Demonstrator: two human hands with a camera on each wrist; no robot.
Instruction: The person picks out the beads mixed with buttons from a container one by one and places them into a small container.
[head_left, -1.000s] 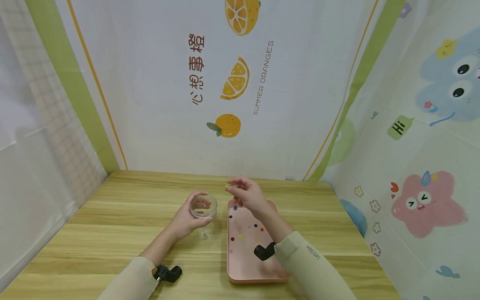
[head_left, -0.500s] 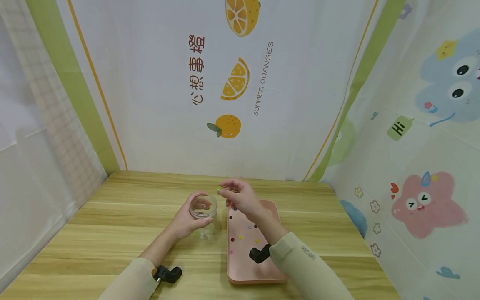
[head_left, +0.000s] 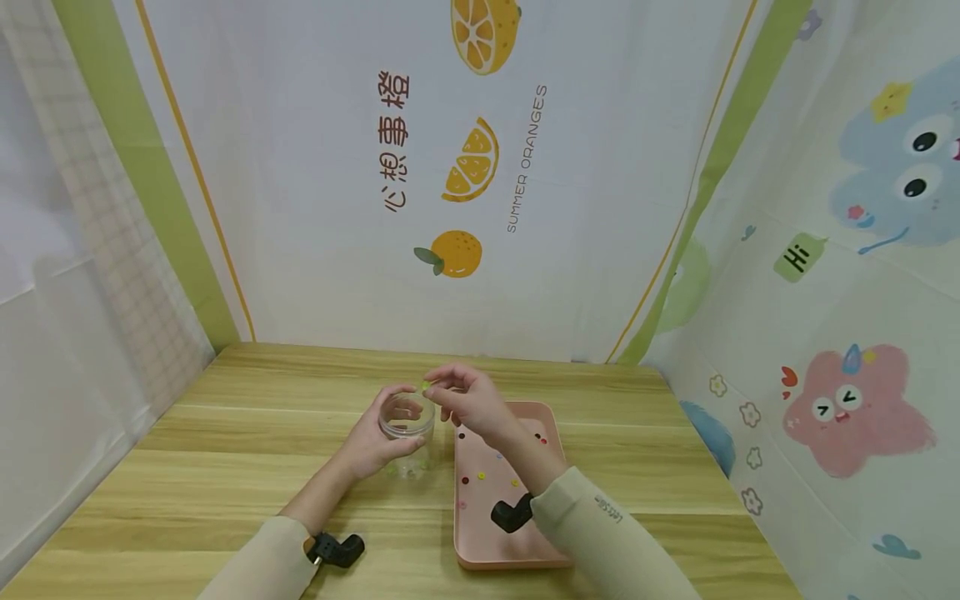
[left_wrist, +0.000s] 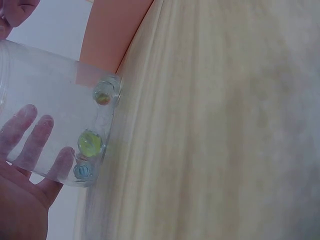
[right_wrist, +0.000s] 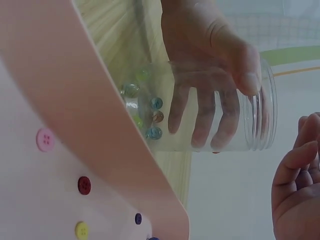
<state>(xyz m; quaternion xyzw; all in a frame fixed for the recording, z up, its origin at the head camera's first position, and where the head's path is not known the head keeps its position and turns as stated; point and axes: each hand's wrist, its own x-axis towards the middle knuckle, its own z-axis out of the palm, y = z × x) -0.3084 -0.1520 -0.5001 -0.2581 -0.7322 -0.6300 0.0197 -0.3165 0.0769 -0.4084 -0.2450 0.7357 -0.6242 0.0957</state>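
My left hand (head_left: 367, 442) holds a clear jar (head_left: 417, 458) upright on the table, with thumb and fingers wrapped round its upper part. The jar's mouth is uncovered. Inside, at the bottom, lie several glass marbles (right_wrist: 156, 103), blue, yellow-green and brownish. Just above the far right side of the rim, my right hand (head_left: 471, 407) pinches a small yellow-green marble (head_left: 425, 386) between thumb and fingertips. In the right wrist view that hand shows only partly at the edge, and the marble is out of sight.
Right of the jar stands a pink tray (head_left: 487, 537) with several loose buttons, among them a pink button (right_wrist: 45, 140), a dark red button (right_wrist: 84, 185) and a yellow button (right_wrist: 81, 230). My right forearm covers part of the tray. A patterned cloth (head_left: 315, 250) hangs behind the table.
My right hand has moved left from above the tray's far end to the jar's rim, carrying the yellow-green marble. The left hand and jar have stayed put.
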